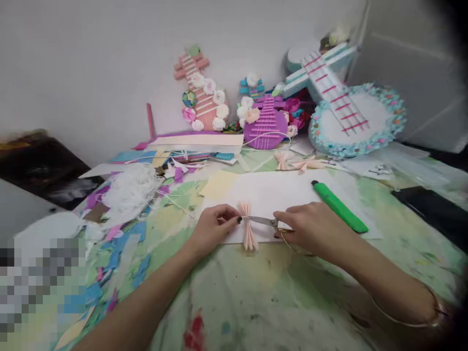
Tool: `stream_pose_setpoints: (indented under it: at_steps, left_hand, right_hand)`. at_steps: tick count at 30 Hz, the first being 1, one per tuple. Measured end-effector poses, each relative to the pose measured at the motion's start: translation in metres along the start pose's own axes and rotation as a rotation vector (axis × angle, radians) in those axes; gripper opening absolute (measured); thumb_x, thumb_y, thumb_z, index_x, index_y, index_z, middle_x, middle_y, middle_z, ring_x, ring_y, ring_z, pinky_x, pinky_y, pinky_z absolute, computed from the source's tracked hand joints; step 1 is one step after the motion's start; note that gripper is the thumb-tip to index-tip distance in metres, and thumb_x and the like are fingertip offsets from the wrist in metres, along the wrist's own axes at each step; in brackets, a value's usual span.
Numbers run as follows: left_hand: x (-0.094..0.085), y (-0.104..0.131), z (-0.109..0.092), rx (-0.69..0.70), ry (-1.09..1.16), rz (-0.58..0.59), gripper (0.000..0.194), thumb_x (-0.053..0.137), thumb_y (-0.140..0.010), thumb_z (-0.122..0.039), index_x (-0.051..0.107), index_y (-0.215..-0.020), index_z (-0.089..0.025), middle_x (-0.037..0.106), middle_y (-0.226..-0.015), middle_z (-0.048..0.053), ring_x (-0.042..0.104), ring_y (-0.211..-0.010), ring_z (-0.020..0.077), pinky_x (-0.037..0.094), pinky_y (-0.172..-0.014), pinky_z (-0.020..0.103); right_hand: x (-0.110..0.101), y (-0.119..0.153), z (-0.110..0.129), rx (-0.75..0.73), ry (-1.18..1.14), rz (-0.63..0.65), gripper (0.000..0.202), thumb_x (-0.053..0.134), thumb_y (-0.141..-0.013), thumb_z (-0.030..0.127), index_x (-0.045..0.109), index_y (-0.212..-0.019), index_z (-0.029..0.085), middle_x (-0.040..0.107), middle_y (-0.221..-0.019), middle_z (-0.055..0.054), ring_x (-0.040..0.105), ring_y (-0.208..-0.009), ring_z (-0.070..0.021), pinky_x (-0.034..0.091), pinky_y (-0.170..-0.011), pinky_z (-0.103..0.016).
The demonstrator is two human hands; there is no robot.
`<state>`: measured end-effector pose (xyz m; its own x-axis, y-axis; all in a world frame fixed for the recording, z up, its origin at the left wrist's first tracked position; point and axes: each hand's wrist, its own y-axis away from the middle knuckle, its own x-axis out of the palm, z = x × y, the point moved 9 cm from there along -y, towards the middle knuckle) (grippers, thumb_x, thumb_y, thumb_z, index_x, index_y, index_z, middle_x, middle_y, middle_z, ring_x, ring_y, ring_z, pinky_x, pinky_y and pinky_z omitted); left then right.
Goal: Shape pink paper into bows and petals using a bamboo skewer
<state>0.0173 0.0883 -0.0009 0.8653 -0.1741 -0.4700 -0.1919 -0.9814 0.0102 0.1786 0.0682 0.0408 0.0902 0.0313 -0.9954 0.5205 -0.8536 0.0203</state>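
A pleated piece of pale peach paper (pixel 250 237), gathered at its middle into a bow shape, lies over the front edge of a white sheet (pixel 272 187). My left hand (pixel 219 223) is closed at the bow's waist, thumb and finger pinching what looks like a thin white thread there. From the right, my right hand (pixel 310 225) grips a pair of scissors (pixel 261 221). Their blades reach across the bow's waist to my left fingertips. The right fingers hide most of the handles. More peach pleated pieces (pixel 283 161) lie behind the sheet.
A green pouch (pixel 340 207) lies on the sheet's right side, a dark flat object (pixel 433 212) beyond it. Left is a heap of white thread (pixel 133 187) among coloured scraps (pixel 117 251). Decorated model instruments, including a purple one (pixel 266 129) and a blue-rimmed one (pixel 380 114), stand along the wall.
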Motion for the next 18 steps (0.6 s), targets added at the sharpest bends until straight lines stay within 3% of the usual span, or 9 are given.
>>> stream_pose_setpoints:
  at_steps: [18]
  left_hand:
    - [-0.0029,-0.0031,0.0008,0.009,0.047,-0.031,0.014,0.059,-0.072,-0.028,0.064,-0.076,-0.015,0.060,-0.069,0.001,0.050,-0.054,0.0089,0.042,-0.054,0.023]
  right_hand:
    - [0.0016,0.0028,-0.0081,0.036,-0.007,-0.055,0.018,0.054,-0.081,0.029,0.067,-0.090,0.021,0.069,-0.071,-0.006,0.061,-0.061,-0.0152,0.011,-0.051,-0.028]
